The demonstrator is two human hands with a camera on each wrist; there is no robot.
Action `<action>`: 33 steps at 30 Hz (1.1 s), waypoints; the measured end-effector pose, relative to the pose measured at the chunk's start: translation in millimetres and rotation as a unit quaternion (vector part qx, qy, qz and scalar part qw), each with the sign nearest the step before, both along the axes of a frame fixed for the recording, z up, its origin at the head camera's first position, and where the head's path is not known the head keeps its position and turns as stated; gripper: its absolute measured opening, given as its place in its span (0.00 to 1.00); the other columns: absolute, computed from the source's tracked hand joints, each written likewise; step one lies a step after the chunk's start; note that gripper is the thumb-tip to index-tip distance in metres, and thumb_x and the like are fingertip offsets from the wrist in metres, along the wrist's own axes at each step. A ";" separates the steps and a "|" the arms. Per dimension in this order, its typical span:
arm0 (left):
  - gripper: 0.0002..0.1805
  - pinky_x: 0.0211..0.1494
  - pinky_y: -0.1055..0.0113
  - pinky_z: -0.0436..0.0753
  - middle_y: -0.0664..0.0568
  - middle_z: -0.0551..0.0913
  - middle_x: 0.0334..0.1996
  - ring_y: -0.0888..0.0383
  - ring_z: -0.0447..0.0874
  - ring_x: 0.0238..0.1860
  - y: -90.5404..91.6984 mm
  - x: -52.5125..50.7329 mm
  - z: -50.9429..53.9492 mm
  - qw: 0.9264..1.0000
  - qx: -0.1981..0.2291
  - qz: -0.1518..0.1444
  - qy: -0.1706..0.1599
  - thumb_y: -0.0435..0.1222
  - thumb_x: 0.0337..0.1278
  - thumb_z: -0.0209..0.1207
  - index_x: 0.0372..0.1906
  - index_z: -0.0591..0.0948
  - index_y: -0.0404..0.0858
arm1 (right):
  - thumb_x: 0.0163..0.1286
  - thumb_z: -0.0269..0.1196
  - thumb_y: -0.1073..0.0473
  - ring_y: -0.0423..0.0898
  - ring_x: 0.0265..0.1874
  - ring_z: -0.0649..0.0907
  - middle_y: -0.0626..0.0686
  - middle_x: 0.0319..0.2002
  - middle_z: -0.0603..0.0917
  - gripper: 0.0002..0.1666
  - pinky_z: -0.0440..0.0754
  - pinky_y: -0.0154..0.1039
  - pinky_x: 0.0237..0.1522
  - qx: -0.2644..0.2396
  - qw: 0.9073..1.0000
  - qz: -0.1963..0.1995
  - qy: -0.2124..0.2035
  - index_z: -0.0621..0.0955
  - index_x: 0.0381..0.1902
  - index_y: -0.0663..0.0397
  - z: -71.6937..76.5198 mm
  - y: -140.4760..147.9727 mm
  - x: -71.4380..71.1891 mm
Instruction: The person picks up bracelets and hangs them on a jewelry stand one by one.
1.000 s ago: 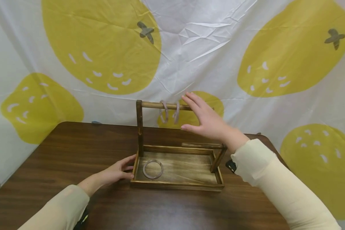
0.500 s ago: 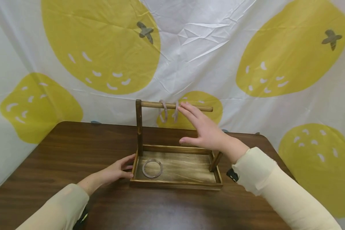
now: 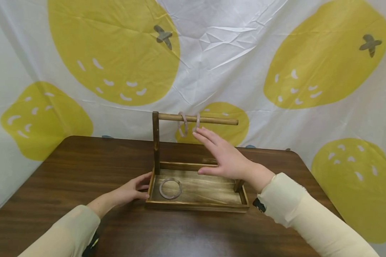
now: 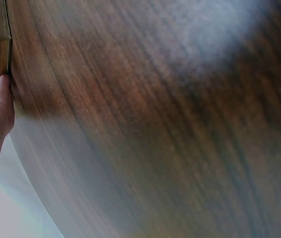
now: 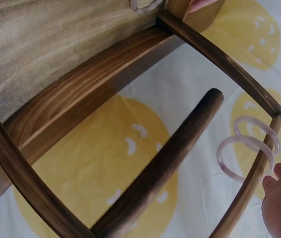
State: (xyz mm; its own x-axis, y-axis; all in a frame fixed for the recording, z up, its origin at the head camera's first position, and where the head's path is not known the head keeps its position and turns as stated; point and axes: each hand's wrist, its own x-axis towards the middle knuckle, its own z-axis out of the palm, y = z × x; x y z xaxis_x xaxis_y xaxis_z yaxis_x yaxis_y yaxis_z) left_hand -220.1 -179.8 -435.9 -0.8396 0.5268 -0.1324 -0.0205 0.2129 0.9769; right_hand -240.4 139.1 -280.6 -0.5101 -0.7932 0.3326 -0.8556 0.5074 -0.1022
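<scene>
A wooden stand has a shallow tray base, a tall post at its left and a long upper bar. Two pale mauve bangles hang on that bar, the left bangle and the right bangle. A third bangle lies flat in the tray's left part. My left hand rests against the tray's left end, fingers and thumb extended. My right hand is held below the upper bar, fingers straight and thumb apart, holding nothing. Its fingertips are close to the right bangle; whether they touch I cannot tell.
A shorter, lower bar of the stand lies partly behind my right hand in the head view. The stand sits on a dark wooden table. A white cloth with yellow lemons hangs behind.
My right hand has moved down from the upper bar, slightly leftward, uncovering the bar's right end. My left hand and the three bangles stay about where they were.
</scene>
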 end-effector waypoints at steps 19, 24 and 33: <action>0.46 0.62 0.53 0.71 0.28 0.40 0.71 0.31 0.52 0.68 -0.2 1.4 1.2 1.000 -0.004 0.004 0.007 0.25 0.55 0.56 0.72 0.42 0.28 | 0.58 0.61 0.34 0.54 0.73 0.54 0.55 0.73 0.53 0.55 0.61 0.52 0.68 0.020 0.999 0.020 -0.042 0.52 0.74 0.50 -25.5 -18.2 4.8; 0.45 0.62 0.53 0.71 0.28 0.40 0.71 0.31 0.52 0.68 -0.5 1.4 1.2 1.000 -0.006 0.003 0.009 0.24 0.55 0.56 0.72 0.42 0.27 | 0.57 0.64 0.37 0.55 0.73 0.54 0.56 0.73 0.54 0.55 0.62 0.52 0.67 0.021 0.998 0.022 -0.048 0.52 0.74 0.49 -30.5 -25.3 5.4; 0.46 0.62 0.51 0.71 0.27 0.39 0.71 0.30 0.51 0.68 -0.3 1.6 2.9 1.000 -0.003 -0.005 0.008 0.25 0.56 0.56 0.72 0.41 0.27 | 0.57 0.65 0.40 0.53 0.73 0.54 0.55 0.73 0.53 0.54 0.62 0.51 0.67 0.033 0.998 0.024 -0.055 0.52 0.74 0.48 -39.8 -35.4 2.0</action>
State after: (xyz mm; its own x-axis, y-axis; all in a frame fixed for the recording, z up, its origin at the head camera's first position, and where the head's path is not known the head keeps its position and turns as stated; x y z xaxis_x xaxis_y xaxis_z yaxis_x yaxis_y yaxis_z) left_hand -218.5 -180.1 -433.0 -0.8366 0.5343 -0.1210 -0.0020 0.2180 0.9760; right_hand -238.4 103.6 -320.4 -0.5021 -0.8357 0.2225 -0.8643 0.4756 -0.1641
